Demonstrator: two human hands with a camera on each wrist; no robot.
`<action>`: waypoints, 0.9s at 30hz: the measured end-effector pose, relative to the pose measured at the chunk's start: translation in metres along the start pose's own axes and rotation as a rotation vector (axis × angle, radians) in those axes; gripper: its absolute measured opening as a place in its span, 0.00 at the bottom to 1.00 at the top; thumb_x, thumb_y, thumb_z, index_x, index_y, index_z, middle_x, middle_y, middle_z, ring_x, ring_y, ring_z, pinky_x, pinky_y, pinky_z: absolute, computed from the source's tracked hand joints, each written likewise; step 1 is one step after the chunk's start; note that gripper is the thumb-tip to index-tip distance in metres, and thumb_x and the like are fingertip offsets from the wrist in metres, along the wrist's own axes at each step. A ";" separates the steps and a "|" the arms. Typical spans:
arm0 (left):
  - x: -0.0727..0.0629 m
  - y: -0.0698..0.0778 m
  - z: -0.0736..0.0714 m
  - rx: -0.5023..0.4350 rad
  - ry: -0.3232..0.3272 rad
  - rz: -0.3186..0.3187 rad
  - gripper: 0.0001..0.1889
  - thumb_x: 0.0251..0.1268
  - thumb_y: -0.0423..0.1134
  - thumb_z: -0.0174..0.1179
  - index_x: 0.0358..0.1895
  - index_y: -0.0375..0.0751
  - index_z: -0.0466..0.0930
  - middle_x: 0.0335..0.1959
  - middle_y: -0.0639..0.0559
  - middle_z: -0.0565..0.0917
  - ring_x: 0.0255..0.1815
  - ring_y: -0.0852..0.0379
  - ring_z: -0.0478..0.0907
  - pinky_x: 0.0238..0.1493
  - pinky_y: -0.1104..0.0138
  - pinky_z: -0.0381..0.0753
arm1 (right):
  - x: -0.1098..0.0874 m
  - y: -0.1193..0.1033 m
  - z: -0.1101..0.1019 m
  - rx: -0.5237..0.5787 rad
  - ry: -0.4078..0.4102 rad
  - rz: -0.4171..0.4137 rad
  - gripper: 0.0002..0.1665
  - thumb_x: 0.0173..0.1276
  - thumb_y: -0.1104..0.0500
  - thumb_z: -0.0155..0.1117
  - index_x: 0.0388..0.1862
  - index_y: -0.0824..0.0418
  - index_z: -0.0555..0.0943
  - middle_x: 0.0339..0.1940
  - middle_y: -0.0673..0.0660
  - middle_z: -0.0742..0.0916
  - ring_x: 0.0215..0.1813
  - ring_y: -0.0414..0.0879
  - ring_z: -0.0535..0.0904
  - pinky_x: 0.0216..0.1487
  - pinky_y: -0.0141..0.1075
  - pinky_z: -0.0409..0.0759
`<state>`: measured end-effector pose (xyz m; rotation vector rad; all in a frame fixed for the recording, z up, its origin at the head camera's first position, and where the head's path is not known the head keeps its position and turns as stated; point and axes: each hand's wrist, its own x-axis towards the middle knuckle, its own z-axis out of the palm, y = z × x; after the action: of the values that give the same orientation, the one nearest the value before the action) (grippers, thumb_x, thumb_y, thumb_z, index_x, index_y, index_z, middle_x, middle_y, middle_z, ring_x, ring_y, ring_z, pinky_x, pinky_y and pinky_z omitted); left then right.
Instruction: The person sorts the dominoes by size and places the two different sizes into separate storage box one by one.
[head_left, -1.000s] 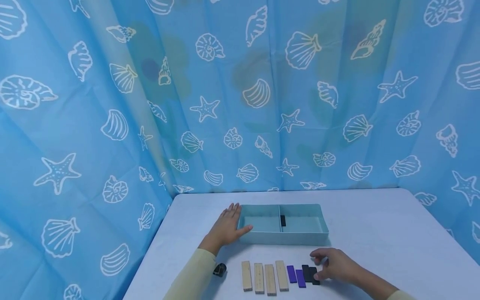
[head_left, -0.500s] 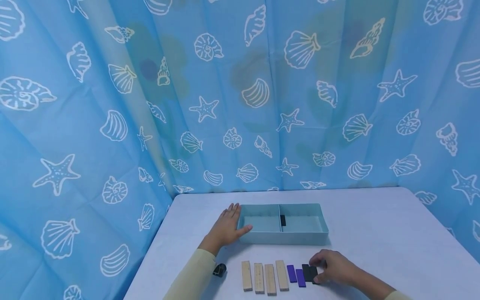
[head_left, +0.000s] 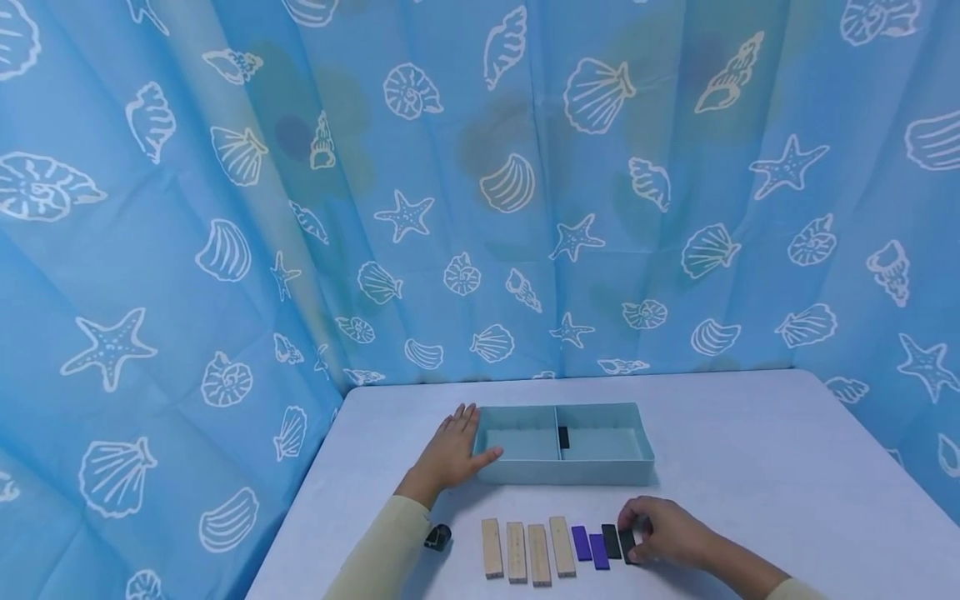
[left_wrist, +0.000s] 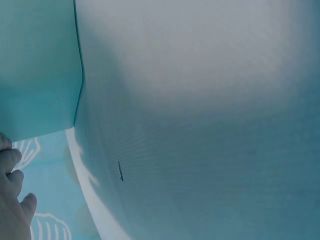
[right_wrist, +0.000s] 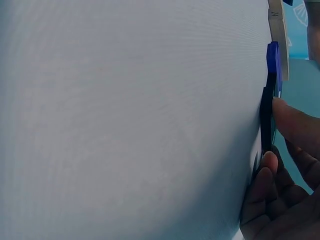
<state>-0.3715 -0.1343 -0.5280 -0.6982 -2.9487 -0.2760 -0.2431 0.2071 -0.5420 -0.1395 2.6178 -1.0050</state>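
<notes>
My left hand [head_left: 452, 450] rests against the left end of a light blue two-compartment box [head_left: 566, 473], its fingers straight and the thumb over the front rim. In the left wrist view only some fingers [left_wrist: 15, 185] show beside the box wall [left_wrist: 40, 107]. My right hand [head_left: 671, 532] pinches the rightmost black tile [head_left: 627, 547] by its ends, thumb at the near end. Beside it lies a second black tile [head_left: 611, 542]. The right wrist view shows the thumb and fingers about a black tile [right_wrist: 266, 120] low on the table.
Left of the black tiles lie two purple tiles [head_left: 598, 552] and a row of several wooden blocks [head_left: 538, 556]. A small black object [head_left: 438, 537] sits by the left forearm. Another black piece [head_left: 564, 437] is in the box against the divider [head_left: 557, 421]. A shell-patterned curtain [head_left: 420, 208] hangs behind.
The right fingers have closed in on the rightmost black tile, and a narrow gap now shows between it and the other black tile. The left hand stays on the box.
</notes>
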 end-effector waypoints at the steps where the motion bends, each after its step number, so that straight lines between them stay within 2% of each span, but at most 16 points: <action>1: 0.000 0.000 0.000 -0.002 -0.002 -0.001 0.49 0.66 0.71 0.44 0.76 0.34 0.52 0.77 0.42 0.54 0.78 0.46 0.45 0.73 0.52 0.49 | 0.000 -0.001 0.000 0.002 -0.003 0.004 0.21 0.44 0.63 0.81 0.38 0.54 0.82 0.33 0.48 0.80 0.34 0.46 0.72 0.37 0.41 0.73; 6: -0.001 -0.001 0.000 -0.015 -0.006 -0.006 0.49 0.66 0.71 0.44 0.76 0.35 0.52 0.77 0.43 0.54 0.78 0.47 0.44 0.73 0.52 0.48 | 0.000 -0.002 -0.001 -0.019 -0.017 0.008 0.24 0.46 0.61 0.81 0.44 0.57 0.85 0.35 0.48 0.82 0.35 0.44 0.73 0.39 0.41 0.75; 16: 0.000 -0.001 0.001 -0.018 0.004 -0.004 0.48 0.66 0.71 0.44 0.76 0.35 0.52 0.77 0.44 0.54 0.78 0.47 0.44 0.73 0.52 0.49 | -0.001 -0.001 0.001 -0.009 -0.005 -0.013 0.21 0.46 0.63 0.80 0.39 0.54 0.82 0.32 0.49 0.79 0.33 0.45 0.72 0.35 0.40 0.73; 22: 0.000 0.000 0.000 -0.010 -0.001 -0.003 0.48 0.66 0.71 0.44 0.76 0.35 0.52 0.77 0.44 0.54 0.78 0.48 0.44 0.73 0.52 0.48 | -0.003 -0.004 0.000 -0.018 -0.003 -0.013 0.21 0.46 0.63 0.80 0.39 0.54 0.80 0.31 0.49 0.79 0.33 0.45 0.72 0.37 0.41 0.74; 27: -0.001 0.000 0.001 -0.019 0.000 -0.010 0.49 0.66 0.71 0.44 0.76 0.35 0.51 0.77 0.44 0.53 0.78 0.48 0.44 0.73 0.52 0.48 | -0.003 -0.005 -0.001 -0.029 -0.011 -0.008 0.26 0.48 0.62 0.79 0.48 0.55 0.80 0.34 0.50 0.79 0.32 0.45 0.73 0.35 0.41 0.76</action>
<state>-0.3708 -0.1347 -0.5287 -0.6858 -2.9545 -0.3051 -0.2409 0.2049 -0.5374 -0.1621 2.6241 -0.9668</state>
